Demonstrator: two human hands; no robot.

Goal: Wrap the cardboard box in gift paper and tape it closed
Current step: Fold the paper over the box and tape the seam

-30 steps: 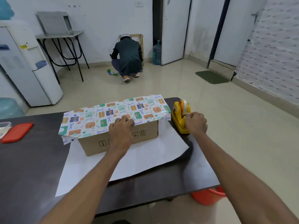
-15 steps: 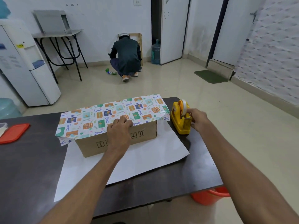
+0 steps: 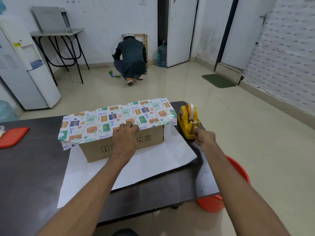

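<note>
The right grip [image 3: 203,137] has come off the top of the yellow tape dispenser [image 3: 187,121] and drawn back to its near end. Its fingers are curled and the thumb tip is up against the cutter. I cannot tell whether it has a tape end pinched, as any strip there would be clear and too thin to see. The left grip [image 3: 125,133] has not moved: it holds nothing, with bent fingers pressing the printed flap of gift paper [image 3: 105,120] down along the near top edge of the cardboard box [image 3: 153,138]. The box sits mid-tabletop [image 3: 25,167] on the paper's white underside. This looks like fetching the first piece of tape while the flap is held; nothing is fastened yet, and the near half of the sheet is still flat. The left grip's fingertips are hidden behind its knuckles, the box's far side lies under the paper, and the paper's overhanging ends hide the box's end faces.
</note>
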